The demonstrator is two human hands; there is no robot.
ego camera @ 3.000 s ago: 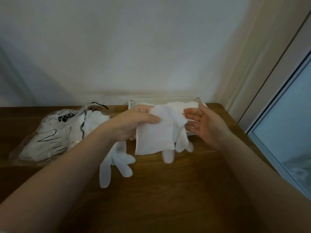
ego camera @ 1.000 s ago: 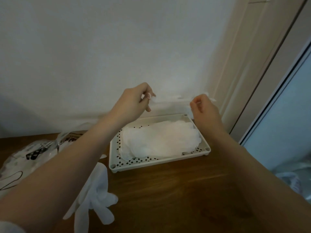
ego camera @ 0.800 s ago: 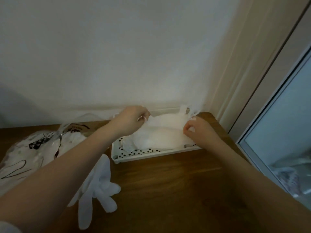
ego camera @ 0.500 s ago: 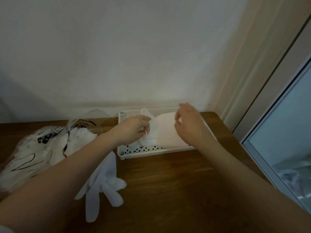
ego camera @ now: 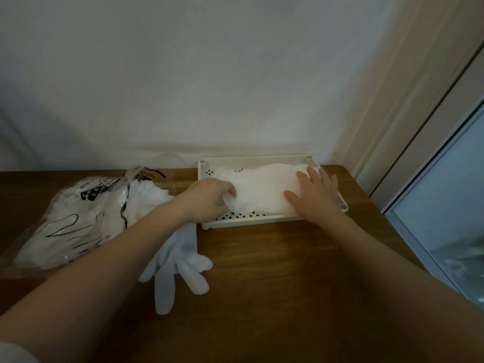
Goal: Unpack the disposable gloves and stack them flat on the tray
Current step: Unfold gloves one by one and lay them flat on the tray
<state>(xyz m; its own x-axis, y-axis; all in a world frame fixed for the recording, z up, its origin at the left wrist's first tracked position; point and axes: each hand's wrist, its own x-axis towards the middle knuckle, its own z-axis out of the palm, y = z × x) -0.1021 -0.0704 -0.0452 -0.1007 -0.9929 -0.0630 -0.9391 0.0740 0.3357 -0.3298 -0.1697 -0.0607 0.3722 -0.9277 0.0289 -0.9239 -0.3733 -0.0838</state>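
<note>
A white perforated tray (ego camera: 209,167) stands at the back of the wooden table against the wall. A stack of white disposable gloves (ego camera: 262,186) lies flat in it. My right hand (ego camera: 315,196) presses palm-down, fingers spread, on the right end of the stack. My left hand (ego camera: 209,199) pinches the left end of the top glove between its fingertips. A loose white glove (ego camera: 178,268) lies on the table in front of the tray, partly under my left forearm. The clear plastic package (ego camera: 78,218) with more gloves lies at the left.
The wooden table (ego camera: 288,284) ends at the right near a pale door frame (ego camera: 392,127) and a glass pane (ego camera: 445,205). A white wall rises directly behind the tray.
Both hands lowered a glove from above the tray onto the stack. My right hand went from pinching the glove to lying flat on it; my left hand still holds its end.
</note>
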